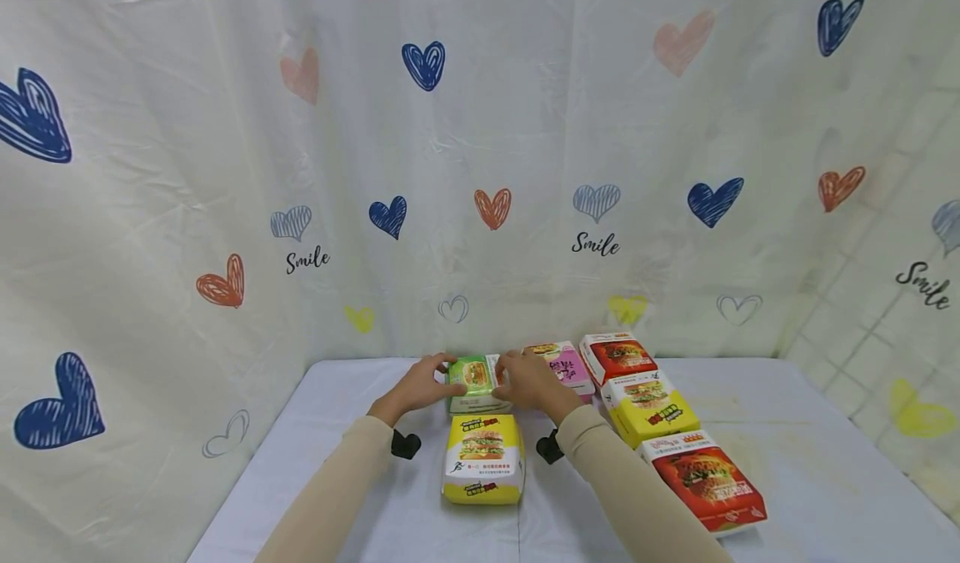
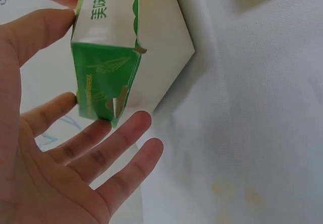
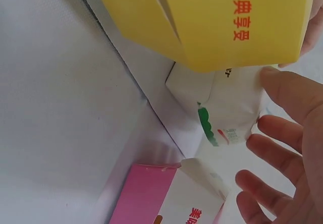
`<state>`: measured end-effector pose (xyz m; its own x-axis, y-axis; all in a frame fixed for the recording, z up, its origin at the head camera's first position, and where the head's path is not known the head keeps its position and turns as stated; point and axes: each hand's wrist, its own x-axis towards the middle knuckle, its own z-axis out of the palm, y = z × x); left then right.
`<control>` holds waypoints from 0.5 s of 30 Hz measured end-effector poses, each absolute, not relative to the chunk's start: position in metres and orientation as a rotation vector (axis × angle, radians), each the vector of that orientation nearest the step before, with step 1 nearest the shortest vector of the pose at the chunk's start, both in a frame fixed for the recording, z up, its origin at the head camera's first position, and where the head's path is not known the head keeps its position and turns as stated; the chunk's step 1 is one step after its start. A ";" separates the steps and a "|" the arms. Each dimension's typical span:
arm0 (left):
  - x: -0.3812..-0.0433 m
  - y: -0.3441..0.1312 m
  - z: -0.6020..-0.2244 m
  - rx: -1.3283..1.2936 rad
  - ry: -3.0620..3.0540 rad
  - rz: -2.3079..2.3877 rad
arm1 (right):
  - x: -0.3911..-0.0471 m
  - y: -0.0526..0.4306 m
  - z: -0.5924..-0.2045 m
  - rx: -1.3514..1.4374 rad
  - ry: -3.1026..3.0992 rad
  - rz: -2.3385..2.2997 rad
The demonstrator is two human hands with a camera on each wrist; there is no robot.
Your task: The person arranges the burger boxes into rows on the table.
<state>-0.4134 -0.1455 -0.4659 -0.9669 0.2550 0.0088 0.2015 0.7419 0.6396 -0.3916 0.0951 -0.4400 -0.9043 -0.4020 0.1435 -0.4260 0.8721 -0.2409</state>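
Observation:
A green-and-white burger box [image 1: 476,374] sits at the far side of the table, between both hands. My left hand [image 1: 417,386] grips its left end, thumb on the near edge and fingertips at the far side. The right hand [image 1: 534,381] holds the other end in the same way. In the left wrist view, the green end flap [image 2: 103,77] has a torn edge, and the other fingers spread loosely beside it. Directly in front of it stands a yellow-and-white burger box [image 1: 483,454], which partly hides it in the right wrist view.
A pink burger box [image 1: 564,366] stands right of the right hand. Farther right, a red box [image 1: 619,356], a yellow box [image 1: 651,404] and another red box [image 1: 707,481] form a slanting row. A heart-printed curtain [image 1: 495,129] hangs behind the white-covered table [image 1: 810,463].

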 end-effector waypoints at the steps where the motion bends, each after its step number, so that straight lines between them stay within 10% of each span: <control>1: -0.413 -0.146 -0.466 0.388 2.848 1.041 | -0.392 0.095 -0.440 0.659 -2.948 0.406; 15: -0.409 -0.150 -0.465 0.472 2.799 1.079 | -0.389 0.096 -0.438 0.694 -2.932 0.409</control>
<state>-0.4090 -0.1495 -0.4646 -0.9463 0.3230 0.0139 0.2487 0.6999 0.6696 -0.3888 0.0959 -0.4383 -0.8909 -0.4255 0.1588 -0.4527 0.8599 -0.2359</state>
